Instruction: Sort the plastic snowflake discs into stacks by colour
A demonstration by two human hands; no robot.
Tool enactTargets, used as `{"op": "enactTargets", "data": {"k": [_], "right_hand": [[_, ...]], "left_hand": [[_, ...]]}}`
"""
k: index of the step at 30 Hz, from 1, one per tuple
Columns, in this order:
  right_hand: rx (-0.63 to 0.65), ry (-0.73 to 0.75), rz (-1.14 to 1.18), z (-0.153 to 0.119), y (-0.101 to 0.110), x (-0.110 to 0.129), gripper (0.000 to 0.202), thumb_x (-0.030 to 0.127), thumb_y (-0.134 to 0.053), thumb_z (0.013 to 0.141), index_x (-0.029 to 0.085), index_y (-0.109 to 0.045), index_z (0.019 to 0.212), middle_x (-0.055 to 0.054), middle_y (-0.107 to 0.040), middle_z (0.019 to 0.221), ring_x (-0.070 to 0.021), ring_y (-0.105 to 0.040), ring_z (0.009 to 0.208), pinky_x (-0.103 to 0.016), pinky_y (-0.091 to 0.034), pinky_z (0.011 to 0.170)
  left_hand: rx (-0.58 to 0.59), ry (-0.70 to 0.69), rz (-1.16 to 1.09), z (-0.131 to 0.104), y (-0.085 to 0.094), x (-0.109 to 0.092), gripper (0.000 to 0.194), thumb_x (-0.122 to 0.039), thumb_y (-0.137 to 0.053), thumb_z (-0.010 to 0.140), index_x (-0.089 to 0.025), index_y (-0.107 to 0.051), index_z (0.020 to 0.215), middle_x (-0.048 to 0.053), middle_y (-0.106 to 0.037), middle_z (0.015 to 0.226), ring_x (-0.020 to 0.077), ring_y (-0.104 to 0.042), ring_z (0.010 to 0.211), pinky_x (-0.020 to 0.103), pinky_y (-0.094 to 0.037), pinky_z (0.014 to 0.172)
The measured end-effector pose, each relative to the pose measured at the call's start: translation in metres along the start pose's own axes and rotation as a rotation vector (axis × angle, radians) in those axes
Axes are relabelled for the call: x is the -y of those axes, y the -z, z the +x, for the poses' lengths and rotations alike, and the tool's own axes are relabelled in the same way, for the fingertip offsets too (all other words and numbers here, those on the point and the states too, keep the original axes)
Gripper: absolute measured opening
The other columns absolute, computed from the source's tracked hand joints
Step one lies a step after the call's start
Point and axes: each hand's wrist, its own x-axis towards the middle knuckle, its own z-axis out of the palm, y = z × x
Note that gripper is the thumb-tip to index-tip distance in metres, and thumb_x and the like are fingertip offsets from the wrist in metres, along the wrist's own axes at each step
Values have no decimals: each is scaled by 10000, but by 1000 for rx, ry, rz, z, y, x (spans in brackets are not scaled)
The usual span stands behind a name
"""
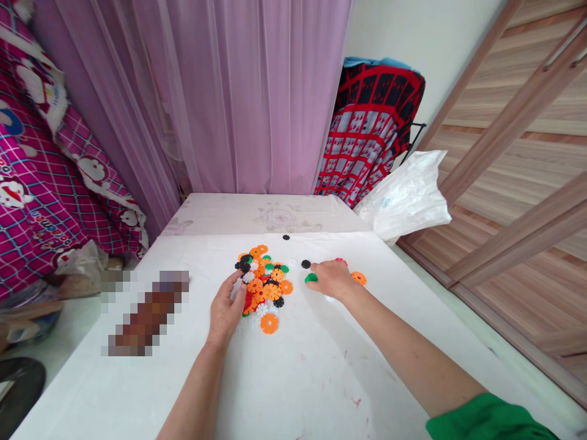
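Note:
A heap of notched plastic snowflake discs (263,284) in orange, black, white, green and red lies on the white-covered table (293,379). My left hand (227,305) rests against the heap's left edge, thumb and fingers apart, with nothing visibly held. To the right of the heap, my right hand (334,278) is low over the cloth, with a green snowflake disc (310,277) between its thumb and fingers. A black snowflake disc (306,264) lies by its fingertips. Beyond that hand are an orange disc (358,278) and a red disc (340,261), partly hidden.
One black disc (286,237) lies farther back, and a white disc (293,263) sits right of the heap. A blurred-out brown object (149,315) is on the table's left. A white plastic bag (406,198) stands at the back right corner, near wooden wardrobe doors (513,165).

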Motion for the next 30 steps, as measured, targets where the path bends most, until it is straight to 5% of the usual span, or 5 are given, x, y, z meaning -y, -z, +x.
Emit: {"op": "enactTargets", "data": {"k": [10,19,25,30], "right_hand": [[17,-30,4,7,-4,6,287,324,-506,831,203,-686,1019,-154,-707,1031,-297,-648,988,-363,-441,746],[-33,-56,38,15,23,-3,342,407,-464,886,218,-697,1049,-135,-694,1095,-271,-627,1032,-337,-443,790],[-59,188,75,43,15,26,342,241,-535,833,258,-648,1156,-75,-657,1198,-219,-607,1089,-286,-438,840],[-16,211,59,52,7,48,306,234,-565,818,187,-663,1103,-134,-658,1166,-255,-624,1061,-306,-453,806]], "left_hand": [[3,-22,20,0,1,1,435,-410,-548,819,-241,-593,1217,69,-633,1252,228,-569,1176,367,-471,968],[-9,-28,16,0,1,0,415,-389,-561,805,-252,-611,1193,51,-654,1217,223,-581,1153,378,-455,995],[-6,-18,27,0,1,3,422,-394,-550,812,-246,-604,1204,54,-644,1237,222,-578,1155,380,-451,998],[-9,-35,21,0,0,1,412,-391,-558,809,-253,-614,1193,48,-655,1218,220,-581,1144,383,-445,1002]]}}
